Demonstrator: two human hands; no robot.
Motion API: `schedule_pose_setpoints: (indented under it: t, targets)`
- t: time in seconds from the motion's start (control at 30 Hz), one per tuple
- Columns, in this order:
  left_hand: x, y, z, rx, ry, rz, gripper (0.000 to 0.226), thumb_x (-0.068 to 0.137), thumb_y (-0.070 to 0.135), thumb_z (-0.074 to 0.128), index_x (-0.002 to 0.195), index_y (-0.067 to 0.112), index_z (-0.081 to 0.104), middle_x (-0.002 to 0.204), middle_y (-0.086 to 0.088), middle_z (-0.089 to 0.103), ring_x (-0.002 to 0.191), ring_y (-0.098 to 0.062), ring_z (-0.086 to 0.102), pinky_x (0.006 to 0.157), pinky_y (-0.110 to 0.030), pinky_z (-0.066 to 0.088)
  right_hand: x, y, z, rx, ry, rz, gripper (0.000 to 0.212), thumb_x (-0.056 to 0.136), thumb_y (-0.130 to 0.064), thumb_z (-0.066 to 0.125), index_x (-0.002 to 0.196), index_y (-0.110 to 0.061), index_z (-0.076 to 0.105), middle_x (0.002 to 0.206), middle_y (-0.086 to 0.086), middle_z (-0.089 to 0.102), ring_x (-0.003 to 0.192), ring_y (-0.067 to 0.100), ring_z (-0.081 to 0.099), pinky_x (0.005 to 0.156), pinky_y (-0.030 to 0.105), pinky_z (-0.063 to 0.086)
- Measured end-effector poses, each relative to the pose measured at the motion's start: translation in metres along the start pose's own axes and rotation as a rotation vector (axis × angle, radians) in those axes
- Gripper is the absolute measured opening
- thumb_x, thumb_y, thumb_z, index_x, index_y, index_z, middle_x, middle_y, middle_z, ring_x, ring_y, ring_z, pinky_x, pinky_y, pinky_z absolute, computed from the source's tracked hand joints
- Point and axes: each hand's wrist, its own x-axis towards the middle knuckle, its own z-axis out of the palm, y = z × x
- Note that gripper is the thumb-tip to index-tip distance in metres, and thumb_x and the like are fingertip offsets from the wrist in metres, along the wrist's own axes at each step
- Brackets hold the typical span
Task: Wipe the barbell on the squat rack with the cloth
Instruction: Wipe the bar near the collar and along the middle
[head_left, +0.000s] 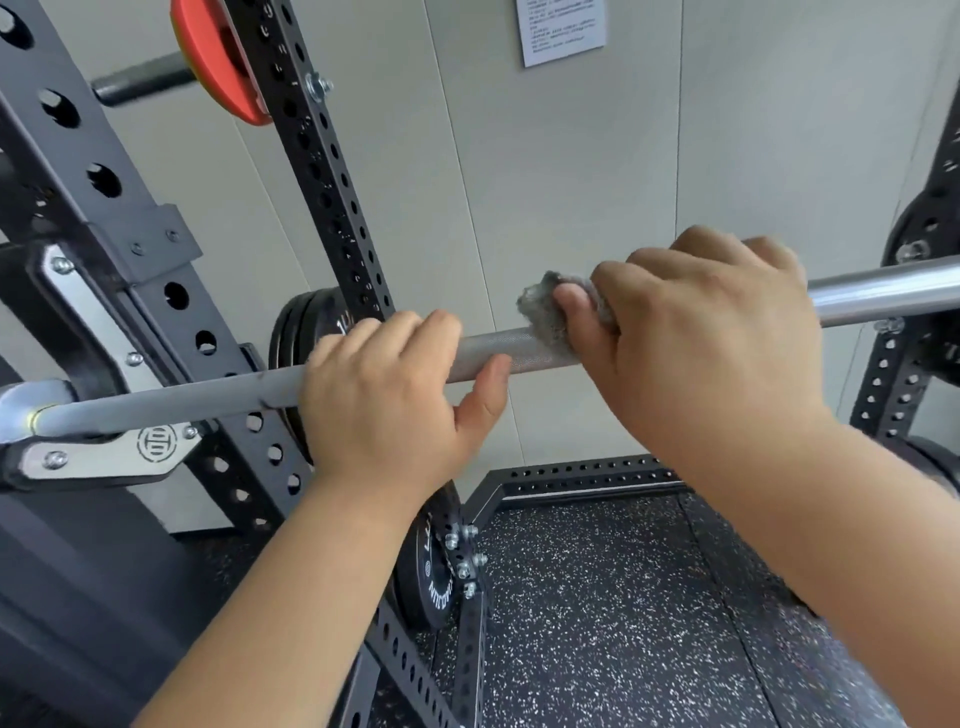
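Observation:
The silver barbell (171, 397) runs across the view from lower left to upper right and rests on a rack hook at the left. My left hand (387, 395) grips its shaft near the middle, fingers over the top and thumb underneath. To its right, my right hand (696, 332) holds a small grey cloth (545, 306) wrapped round the bar, fingers curled over it. Only a bunched end of the cloth shows past my thumb. A knurled stretch of bar shows between the two hands.
The black squat rack upright (322, 171) with holes stands behind the bar on the left, and another upright (888, 384) on the right. A red plate (218, 57) hangs on a peg above. Black plates (436, 566) are stored low. The speckled rubber floor (597, 623) lies below.

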Motion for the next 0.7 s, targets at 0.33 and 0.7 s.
schedule_pose_setpoints:
  t: [0.33, 0.7]
  targets:
    - [0.023, -0.002, -0.009, 0.007, -0.239, -0.060, 0.062, 0.096, 0.061, 0.029, 0.055, 0.016, 0.042, 0.046, 0.005, 0.033, 0.041, -0.026, 0.031, 0.051, -0.022, 0.014, 0.002, -0.001, 0.003, 0.027, 0.037, 0.001, 0.044, 0.110, -0.040, 0.038, 0.074, -0.019, 0.053, 0.066, -0.001, 0.058, 0.070, 0.032, 0.055, 0.068, 0.044, 0.041]
    - [0.044, -0.003, -0.024, 0.002, -0.523, -0.033, 0.074, 0.094, 0.069, 0.012, 0.063, 0.014, 0.051, 0.055, -0.001, 0.052, 0.057, -0.023, 0.052, 0.051, -0.030, 0.032, -0.003, -0.002, 0.001, 0.004, 0.051, 0.024, 0.041, 0.109, -0.038, 0.041, 0.076, -0.018, 0.054, 0.069, 0.000, 0.058, 0.075, 0.033, 0.057, 0.072, 0.042, 0.035]
